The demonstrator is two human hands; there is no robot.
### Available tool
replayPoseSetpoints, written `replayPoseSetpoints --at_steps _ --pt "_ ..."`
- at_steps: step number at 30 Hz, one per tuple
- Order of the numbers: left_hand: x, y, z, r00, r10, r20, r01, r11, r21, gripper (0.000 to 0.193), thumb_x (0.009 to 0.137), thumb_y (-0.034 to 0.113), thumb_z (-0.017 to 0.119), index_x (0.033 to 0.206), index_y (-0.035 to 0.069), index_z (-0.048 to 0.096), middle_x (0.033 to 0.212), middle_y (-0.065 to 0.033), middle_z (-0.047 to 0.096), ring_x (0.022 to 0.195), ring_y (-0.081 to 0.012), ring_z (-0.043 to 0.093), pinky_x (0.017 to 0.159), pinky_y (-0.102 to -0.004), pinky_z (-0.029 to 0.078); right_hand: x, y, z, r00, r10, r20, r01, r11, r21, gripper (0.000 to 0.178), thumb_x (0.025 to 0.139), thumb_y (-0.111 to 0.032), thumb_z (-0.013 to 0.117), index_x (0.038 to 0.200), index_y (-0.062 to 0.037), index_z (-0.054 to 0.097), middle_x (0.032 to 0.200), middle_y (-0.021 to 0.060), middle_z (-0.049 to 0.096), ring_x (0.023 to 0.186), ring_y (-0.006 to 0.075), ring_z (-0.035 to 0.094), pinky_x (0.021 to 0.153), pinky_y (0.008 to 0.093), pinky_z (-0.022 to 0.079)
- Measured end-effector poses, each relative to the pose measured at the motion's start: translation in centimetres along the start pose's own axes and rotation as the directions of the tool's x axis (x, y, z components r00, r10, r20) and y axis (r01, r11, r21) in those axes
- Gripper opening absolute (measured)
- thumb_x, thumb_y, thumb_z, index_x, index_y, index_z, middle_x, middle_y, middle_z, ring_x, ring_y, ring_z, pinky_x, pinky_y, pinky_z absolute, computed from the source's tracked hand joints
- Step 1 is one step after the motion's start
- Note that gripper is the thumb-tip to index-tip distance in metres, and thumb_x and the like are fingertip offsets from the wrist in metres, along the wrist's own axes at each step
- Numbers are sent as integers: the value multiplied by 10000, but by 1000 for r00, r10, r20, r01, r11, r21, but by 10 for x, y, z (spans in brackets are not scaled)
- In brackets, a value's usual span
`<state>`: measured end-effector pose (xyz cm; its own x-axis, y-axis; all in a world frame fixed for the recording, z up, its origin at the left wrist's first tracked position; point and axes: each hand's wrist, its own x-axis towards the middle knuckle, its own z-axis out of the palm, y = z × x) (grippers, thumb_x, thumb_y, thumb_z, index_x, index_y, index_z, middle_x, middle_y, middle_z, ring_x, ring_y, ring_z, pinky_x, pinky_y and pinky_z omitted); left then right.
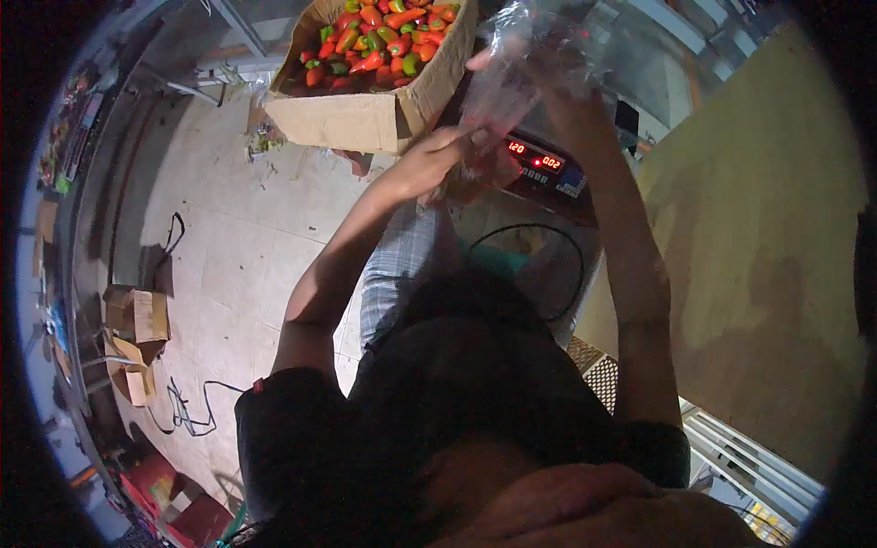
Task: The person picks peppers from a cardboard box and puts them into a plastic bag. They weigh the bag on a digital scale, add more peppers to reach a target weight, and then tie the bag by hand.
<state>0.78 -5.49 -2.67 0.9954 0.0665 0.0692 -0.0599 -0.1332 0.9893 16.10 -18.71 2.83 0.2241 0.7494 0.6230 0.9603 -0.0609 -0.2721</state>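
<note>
Two bare hands work at one clear plastic bag (507, 96), at 1 o'clock in the view; the left hand (438, 163), at 12 o'clock, grasps the bag's lower part between thumb and fingers; the right hand (553, 73), at 1 o'clock, is at the bag's upper part, blurred behind shiny film, so I cannot tell whether it grips the plastic or only lies against it.

The handling seems at an early stage; the bag is in hand and not yet set down; no pepper can be made out inside it, though glare hides part; what is left beyond that does not show.

By count: one bag; one large open carton (338, 126) at 11 o'clock, near the left hand; in it dozens of red, orange and green peppers (370, 50), heaped too thickly to number; one dark scale (571, 187) between 1 and 2 o'clock, partly hidden by the bag, with at least two lit red readouts; one yellowish board (758, 256) at 3 o'clock; at 8 o'clock, black cable (190, 418) on the pale floor (224, 265), its strands too tangled to count.
</note>
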Motion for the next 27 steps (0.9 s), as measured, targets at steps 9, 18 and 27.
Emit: replayPoseSetpoints --at_steps 9,18,27 --pt "-2 -48 3 984 -157 -82 134 964 -230 369 932 382 423 803 55 535 730 15 484 697 -88 456 658 -223 370 26 45 -68 906 422 21 -273 546 792 338 818 -234 544 1098 -47 555 938 46 588 844 138 558 752 255 438" --pt "3 -50 15 998 50 46 -30 931 -363 303 939 297 444 1090 48 530 863 25 508 780 -60 457 697 -213 393 -34 0 28 992 70 109 -86 985 152 338 850 -300 558 1091 -63 559 986 93 578 931 202 556 835 328 429" --pt "0 -50 6 994 26 -110 -36 996 -87 365 920 356 452 783 26 524 675 -40 475 676 -109 454 632 -284 405 -1 -4 -49 917 384 -107 -255 772 582 193 877 -212 489 1010 -73 498 875 113 557 829 262 550 736 421 419"
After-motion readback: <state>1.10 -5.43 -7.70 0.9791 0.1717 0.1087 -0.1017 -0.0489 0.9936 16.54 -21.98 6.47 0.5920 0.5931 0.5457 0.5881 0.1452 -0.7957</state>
